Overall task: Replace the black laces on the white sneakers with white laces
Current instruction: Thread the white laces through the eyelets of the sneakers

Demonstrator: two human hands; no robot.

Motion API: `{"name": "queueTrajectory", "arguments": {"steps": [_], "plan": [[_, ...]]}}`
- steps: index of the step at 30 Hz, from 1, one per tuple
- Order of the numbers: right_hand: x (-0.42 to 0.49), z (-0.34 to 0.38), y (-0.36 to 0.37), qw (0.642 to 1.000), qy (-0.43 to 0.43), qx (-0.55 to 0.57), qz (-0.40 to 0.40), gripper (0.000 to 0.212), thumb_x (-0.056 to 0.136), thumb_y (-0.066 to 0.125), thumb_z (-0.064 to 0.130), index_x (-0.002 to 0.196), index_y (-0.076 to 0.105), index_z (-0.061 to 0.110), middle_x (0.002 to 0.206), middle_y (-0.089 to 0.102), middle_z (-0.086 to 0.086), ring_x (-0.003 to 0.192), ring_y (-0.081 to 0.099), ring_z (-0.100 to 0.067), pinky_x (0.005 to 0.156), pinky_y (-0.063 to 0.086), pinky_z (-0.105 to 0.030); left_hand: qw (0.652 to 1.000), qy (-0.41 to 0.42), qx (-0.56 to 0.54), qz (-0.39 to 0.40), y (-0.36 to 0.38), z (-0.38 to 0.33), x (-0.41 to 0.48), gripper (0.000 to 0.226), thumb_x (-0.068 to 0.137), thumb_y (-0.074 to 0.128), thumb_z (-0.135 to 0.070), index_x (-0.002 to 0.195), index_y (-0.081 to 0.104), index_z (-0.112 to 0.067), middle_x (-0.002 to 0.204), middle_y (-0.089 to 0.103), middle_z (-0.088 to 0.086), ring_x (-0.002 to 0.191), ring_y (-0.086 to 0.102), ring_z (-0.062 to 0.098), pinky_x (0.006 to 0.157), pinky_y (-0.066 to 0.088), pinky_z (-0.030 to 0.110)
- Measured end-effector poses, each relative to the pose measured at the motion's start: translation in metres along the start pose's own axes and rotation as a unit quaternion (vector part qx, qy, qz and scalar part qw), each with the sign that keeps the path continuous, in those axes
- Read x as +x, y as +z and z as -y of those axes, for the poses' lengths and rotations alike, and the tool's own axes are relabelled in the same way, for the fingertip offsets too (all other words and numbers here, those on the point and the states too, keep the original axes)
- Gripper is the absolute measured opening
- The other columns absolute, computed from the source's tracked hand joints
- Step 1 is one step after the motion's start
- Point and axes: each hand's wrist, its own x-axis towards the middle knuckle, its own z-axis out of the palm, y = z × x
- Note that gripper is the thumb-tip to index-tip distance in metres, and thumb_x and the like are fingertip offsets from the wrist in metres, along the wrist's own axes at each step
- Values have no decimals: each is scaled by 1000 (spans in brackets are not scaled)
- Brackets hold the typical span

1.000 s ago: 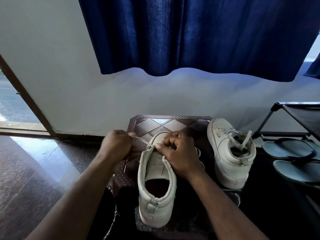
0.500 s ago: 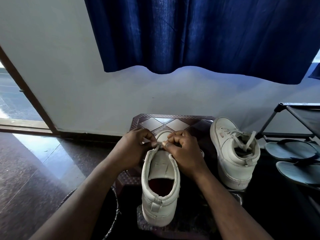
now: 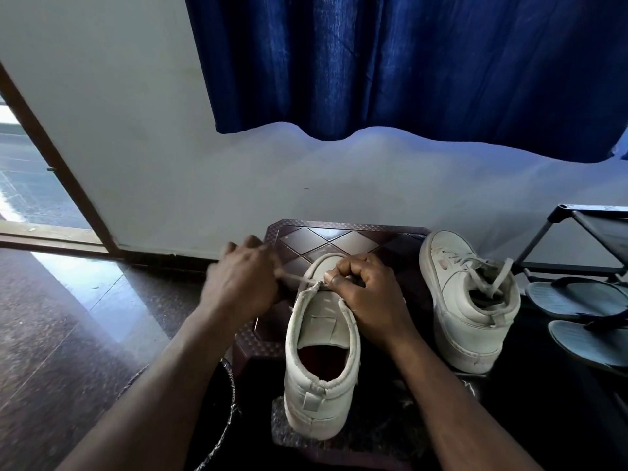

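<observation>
The left hand (image 3: 243, 280) hangs over the left edge of the stool (image 3: 339, 237), back up and knuckles toward the wall, and it is blurred. Its fingers are curled in on the lace (image 3: 295, 277), whose far end goes into the fist. The left forearm comes up from the bottom left.

The right hand (image 3: 368, 297) lies over the front of the sneaker (image 3: 319, 355), wrist low on the shoe's right side and knuckles raised. Its fingers are curled tight. Thumb and forefinger meet at the front of the left lacing flap, pinching the sneaker just where the lace comes out. Whether the pinch also takes the lace itself cannot be told. The other fingers fold down over the toe end of the opening.

The lace is white and runs as one thin straight line between the two hands, from the right thumb across the sneaker's left rim to the left fist. It is clear of the stool top. The rest of the flaps show no lacing, and the tongue lies bare.

The sneaker stands upright on the stool, heel toward the camera and toe toward the wall, between the two forearms. A second sneaker (image 3: 465, 307) stands to the right of the right hand, apart from it and angled, with white laces threaded and their loose ends sticking up. Two slippers (image 3: 577, 297) lie further right under a rack (image 3: 591, 229). A blue curtain (image 3: 407, 62) hangs above.
</observation>
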Motion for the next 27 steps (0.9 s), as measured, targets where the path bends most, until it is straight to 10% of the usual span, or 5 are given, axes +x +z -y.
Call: {"name": "queueTrajectory", "arguments": {"steps": [3,12,15,19,27], "plan": [[-1,0,-3,1000,-11,-7,2,17,80,68,41,68,67,30,92,66,8,95,62,-12,99,47,-45,997,-73,23,-13,-8,11,0,14,92,56,-25,91,66,-34,110,55,-7,113,53,29,92,50,49],[0,1,-26,997,42,56,-35,18,98,67,18,82,75,18,81,75,12,71,63,4,67,44,-9,964,124,-232,41,6,-12,-3,14,88,82,-28,86,69,-35,101,65,-9,92,64,8,77,45,20],[-3,-2,-28,998,25,-49,-29,15,95,71,29,83,69,21,80,71,9,73,62,-2,67,42,-12,976,109,-180,49,6,-9,-2,21,92,76,-27,81,61,-37,94,59,-14,91,57,8,81,42,18],[-5,-3,-30,990,23,-137,-3,26,94,69,43,85,62,20,79,66,8,72,58,-6,64,38,-15,996,-16,58,62,1,0,-5,5,93,63,-34,93,57,-35,104,52,-12,111,48,21,92,46,49],[-10,2,-44,989,71,-120,50,33,96,63,52,81,64,23,68,67,5,63,57,-8,65,44,-28,961,83,-255,69,0,-10,-6,13,91,78,-28,87,69,-36,100,67,-11,85,65,-2,68,44,10]]}}
